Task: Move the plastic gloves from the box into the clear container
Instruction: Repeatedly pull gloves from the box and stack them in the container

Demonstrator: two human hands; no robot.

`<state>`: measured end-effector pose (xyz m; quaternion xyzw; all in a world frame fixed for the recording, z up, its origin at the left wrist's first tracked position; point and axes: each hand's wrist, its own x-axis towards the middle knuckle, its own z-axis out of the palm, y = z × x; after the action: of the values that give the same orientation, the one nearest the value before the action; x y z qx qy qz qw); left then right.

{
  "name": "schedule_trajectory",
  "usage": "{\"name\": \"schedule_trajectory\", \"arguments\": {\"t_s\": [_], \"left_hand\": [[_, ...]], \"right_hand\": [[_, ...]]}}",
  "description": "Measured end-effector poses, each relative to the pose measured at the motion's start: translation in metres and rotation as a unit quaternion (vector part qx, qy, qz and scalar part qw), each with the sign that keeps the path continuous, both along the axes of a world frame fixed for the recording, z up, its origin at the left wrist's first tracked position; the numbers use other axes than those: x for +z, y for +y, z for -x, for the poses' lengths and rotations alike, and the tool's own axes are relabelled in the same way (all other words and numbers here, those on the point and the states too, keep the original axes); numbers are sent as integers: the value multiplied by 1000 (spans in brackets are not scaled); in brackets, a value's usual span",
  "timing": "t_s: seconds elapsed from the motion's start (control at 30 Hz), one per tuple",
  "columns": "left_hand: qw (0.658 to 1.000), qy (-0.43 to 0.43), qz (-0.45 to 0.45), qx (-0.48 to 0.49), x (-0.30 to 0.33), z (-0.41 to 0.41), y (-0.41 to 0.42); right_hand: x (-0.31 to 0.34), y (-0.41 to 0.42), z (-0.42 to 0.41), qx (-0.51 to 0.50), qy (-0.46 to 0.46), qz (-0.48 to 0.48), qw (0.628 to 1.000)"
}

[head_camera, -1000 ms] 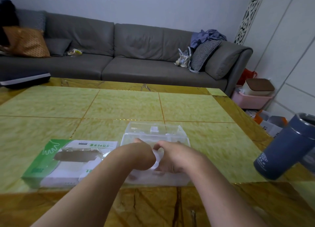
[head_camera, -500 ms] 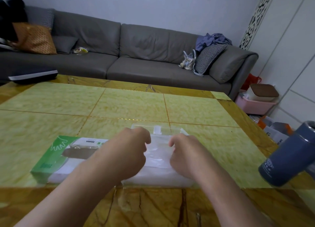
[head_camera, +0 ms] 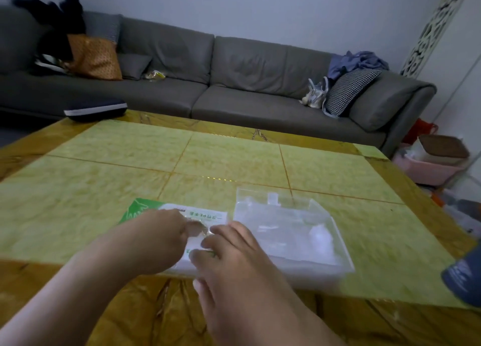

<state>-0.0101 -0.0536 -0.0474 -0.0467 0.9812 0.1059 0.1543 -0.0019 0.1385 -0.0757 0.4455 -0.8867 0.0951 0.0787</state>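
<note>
Both hands sit on the green-and-white glove box [head_camera: 145, 210]: my left hand [head_camera: 156, 239] has fingers curled at its opening, my right hand [head_camera: 229, 252] rests loosely spread beside. Clear container [head_camera: 294, 231] touches the box's right side, with crumpled plastic gloves [head_camera: 320, 235] inside.

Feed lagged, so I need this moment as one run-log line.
left hand: at glove box opening | right hand: fingers on box | clear container: beside box, holds gloves | phase: reaching for gloves

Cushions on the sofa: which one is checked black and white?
The houndstooth cushion at the sofa's right end; the orange cushion and grey cushion sit left.
</note>
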Motion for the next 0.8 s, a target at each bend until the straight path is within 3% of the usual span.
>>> {"name": "schedule_trajectory", "arguments": {"t_s": [0.1, 0.23, 0.4, 0.53, 0.8], "left_hand": [[999, -16, -12, -34, -14, -1, 1], [1000, 20, 18, -6, -26, 3, 8], [996, 9, -81, 41, -25, 9, 4], [975, 144, -125, 113, -17, 6, -2], [896, 340, -259, 121, 12, -4, -7]], "right_hand": [[-7, -6, -2, -2, -19, -32, 999], [-1, -6, 0, 1, -45, -28, 999], [0, -3, 0, 8, -51, -22, 998], [0, -4, -1, 0, -59, -30, 998], [6, -5, -3, 12, -68, -33, 997]]}}
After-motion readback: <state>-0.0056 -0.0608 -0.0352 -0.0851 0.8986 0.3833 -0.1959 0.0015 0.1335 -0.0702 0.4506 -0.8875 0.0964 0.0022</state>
